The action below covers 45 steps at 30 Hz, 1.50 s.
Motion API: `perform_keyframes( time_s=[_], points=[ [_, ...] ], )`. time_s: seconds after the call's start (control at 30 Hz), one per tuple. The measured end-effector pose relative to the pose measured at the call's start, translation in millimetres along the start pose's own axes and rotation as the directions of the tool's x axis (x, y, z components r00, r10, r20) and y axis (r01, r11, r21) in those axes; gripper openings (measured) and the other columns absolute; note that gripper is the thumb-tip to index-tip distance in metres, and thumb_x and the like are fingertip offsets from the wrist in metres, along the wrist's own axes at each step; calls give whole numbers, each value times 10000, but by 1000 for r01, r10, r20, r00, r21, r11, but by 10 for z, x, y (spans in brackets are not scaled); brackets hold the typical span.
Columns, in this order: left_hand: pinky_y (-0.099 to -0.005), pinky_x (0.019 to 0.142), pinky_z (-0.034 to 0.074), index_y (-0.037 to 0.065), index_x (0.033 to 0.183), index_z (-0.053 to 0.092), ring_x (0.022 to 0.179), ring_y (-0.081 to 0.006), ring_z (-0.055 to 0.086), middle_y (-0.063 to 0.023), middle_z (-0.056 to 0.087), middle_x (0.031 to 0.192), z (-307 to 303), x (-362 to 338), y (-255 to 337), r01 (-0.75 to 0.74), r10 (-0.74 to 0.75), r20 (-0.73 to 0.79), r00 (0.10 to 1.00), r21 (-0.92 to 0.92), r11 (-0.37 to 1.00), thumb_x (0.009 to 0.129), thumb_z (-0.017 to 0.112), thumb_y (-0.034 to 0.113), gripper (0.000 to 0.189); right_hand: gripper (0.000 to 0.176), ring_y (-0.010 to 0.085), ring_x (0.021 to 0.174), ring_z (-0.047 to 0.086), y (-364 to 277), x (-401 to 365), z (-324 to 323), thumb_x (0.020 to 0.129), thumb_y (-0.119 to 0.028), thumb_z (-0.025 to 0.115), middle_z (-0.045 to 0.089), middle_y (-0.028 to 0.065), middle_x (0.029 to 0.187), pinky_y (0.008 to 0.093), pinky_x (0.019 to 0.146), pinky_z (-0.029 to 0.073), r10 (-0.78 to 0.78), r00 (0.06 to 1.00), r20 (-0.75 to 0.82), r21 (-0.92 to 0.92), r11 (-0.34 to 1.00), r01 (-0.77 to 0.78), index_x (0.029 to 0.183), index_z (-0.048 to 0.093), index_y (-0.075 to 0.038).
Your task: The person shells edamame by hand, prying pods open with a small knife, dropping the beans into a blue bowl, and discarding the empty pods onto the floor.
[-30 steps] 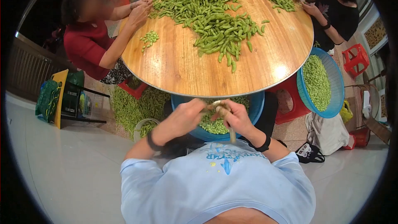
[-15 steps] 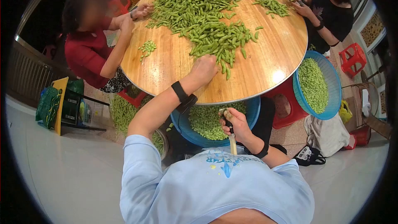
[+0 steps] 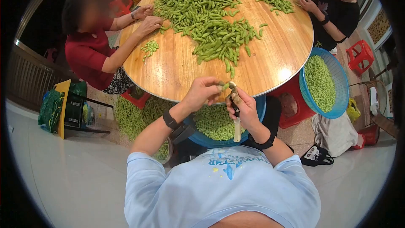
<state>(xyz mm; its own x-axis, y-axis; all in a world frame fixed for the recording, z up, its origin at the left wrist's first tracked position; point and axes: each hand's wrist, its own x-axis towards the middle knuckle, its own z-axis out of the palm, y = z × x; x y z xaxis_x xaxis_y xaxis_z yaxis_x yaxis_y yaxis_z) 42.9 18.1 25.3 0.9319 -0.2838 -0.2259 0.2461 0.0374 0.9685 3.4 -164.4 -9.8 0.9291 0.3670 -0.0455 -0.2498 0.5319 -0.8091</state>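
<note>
My left hand (image 3: 202,92) is in front of the table's near edge, its thumb and fingers pinching a green soybean pod (image 3: 226,86). Beside it, my right hand (image 3: 245,109) is wrapped round a tool with a black and cream handle (image 3: 237,128); its working end is hidden by my fingers. The fingertips of both hands nearly meet at the pod. Below them sits a blue basket (image 3: 201,140) of shelled green beans (image 3: 217,122). Beyond my hands, a large heap of pods (image 3: 206,12) covers the middle of the round wooden table (image 3: 168,74).
A person in red (image 3: 90,52) works at the left, near a small pile of shelled beans (image 3: 149,48). Another in black (image 3: 337,12) sits at the right. A second blue basket (image 3: 342,76) and a red stool (image 3: 291,107) stand right of my legs.
My left hand has come back from the pod heap toward my right hand, now with a pod. My right hand has risen slightly with the tool. The person in red has reached onto the table.
</note>
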Motion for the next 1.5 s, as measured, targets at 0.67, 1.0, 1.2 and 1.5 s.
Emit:
perform_keyframes(
  time_s=[0.67,1.0,1.2,1.5],
  points=[
    [-181,435,341,17,1005,601,521,-39,452,13,530,680,-48,-119,-169,2,7,88,996,-105,995,915,567,95,124,376,89,555,440,39,-43,22,983,-129,446,509,59,777,193,432,374,40,994,98,14,999,-42,1349,430,-41],
    [-213,448,363,23,1071,581,565,-93,471,-35,558,751,-79,-151,-310,405,-174,423,889,-551,730,910,579,124,190,237,85,534,424,-41,-66,-160,966,-178,513,533,85,789,181,406,354,289,925,246,359,859,-364,1148,536,-28],
    [-318,538,469,-27,1044,575,614,-164,559,-77,557,735,16,-246,-89,-481,459,187,868,546,686,816,650,82,264,158,94,554,436,-33,-69,-54,953,-176,530,545,105,819,185,399,346,337,933,127,444,822,-357,1027,522,-36],
    [-392,578,483,1,902,590,663,-325,593,-139,551,717,-43,-264,-100,-643,609,352,710,676,359,797,627,102,150,179,92,523,425,40,-94,31,945,-160,523,551,89,810,190,385,335,390,914,113,487,780,-393,1097,518,-65]
  ],
)
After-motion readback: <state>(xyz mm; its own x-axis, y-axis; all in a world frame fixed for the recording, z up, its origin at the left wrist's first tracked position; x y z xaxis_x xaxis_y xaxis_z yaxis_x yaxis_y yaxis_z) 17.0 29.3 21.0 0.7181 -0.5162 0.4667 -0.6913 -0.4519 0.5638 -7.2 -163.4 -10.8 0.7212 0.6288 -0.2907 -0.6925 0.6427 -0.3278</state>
